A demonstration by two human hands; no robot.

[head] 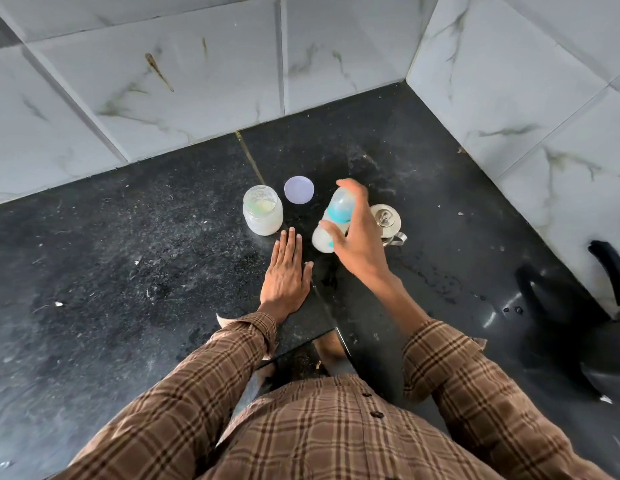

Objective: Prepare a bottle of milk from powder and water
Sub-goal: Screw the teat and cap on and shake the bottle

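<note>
The right hand [357, 237] has its grip closed around one baby bottle [334, 220], fingers wrapped over the top of it and the thumb at its lower side. The bottle is tilted, its cap end pointing away from the person and its white, milky base toward them; a turquoise band crosses its middle. It is blurred, and I cannot tell whether its base touches the black counter [128, 271] or is lifted just above it.

Directly behind the grip, touching or nearly touching the knuckles in this view, stands one small steel pot [388, 220] with a knobbed lid and a handle sticking out on its near side. To the left of the grip, well clear of it, stands one open clear jar [263, 211] holding pale powder at the bottom. One round lilac lid [299, 190] lies flat on the counter beyond and between the jar and the grip.

The left hand [288, 275] lies flat, palm down, fingers spread open on the counter, holding nothing, just left of the grip and just in front of the jar. Both brown checked sleeves [450, 358] reach in from below. Nothing lies between the grip and the person. White marble-look wall tiles [197, 81] close the corner behind.
</note>
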